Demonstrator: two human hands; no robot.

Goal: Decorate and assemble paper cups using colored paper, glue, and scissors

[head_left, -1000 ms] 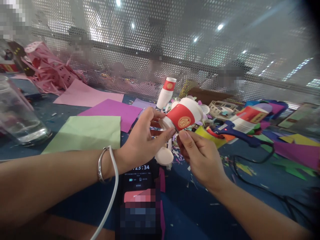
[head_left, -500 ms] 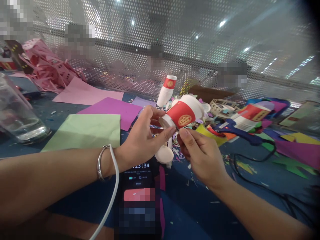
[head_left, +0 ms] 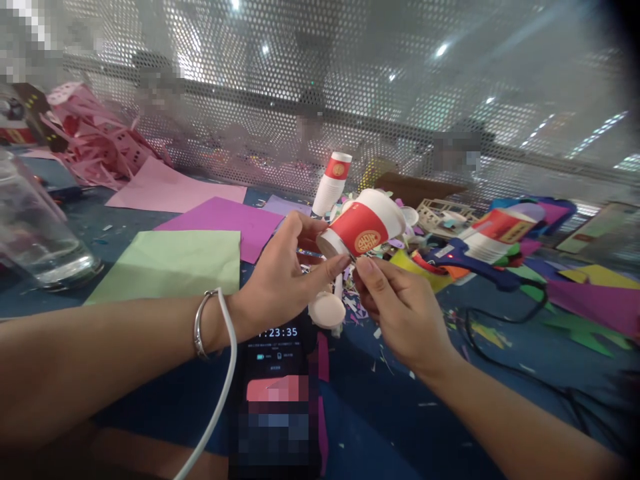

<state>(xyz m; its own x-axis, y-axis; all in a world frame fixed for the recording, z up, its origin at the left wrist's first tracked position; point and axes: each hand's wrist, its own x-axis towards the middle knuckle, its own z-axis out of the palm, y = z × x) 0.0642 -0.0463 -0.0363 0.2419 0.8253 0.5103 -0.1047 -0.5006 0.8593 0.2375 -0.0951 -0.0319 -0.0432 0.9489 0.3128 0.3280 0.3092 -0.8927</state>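
A white paper cup (head_left: 367,223) with a red band and a gold emblem lies tilted in the air, its base toward my left hand (head_left: 293,267). The thumb and fingers of that hand close around the base end. My right hand (head_left: 395,303) is closed in a pinch just beside the cup's lower edge. Between its thumb and fingers a small thin dark tip barely shows; its kind is hidden. A cut white paper disc (head_left: 327,309) and a phone (head_left: 275,360) showing a timer lie below the hands.
Behind the cup stands a cup stack (head_left: 333,183); another stack (head_left: 500,233) leans at right near a blue glue gun (head_left: 465,257) with a black cable. Paper scraps surround them. Left are a glass of water (head_left: 55,247), green paper (head_left: 175,263), purple paper (head_left: 220,223) and pink paper (head_left: 165,187).
The cup has shifted and turned slightly in my left hand. My right hand stays close to its base edge, with little movement.
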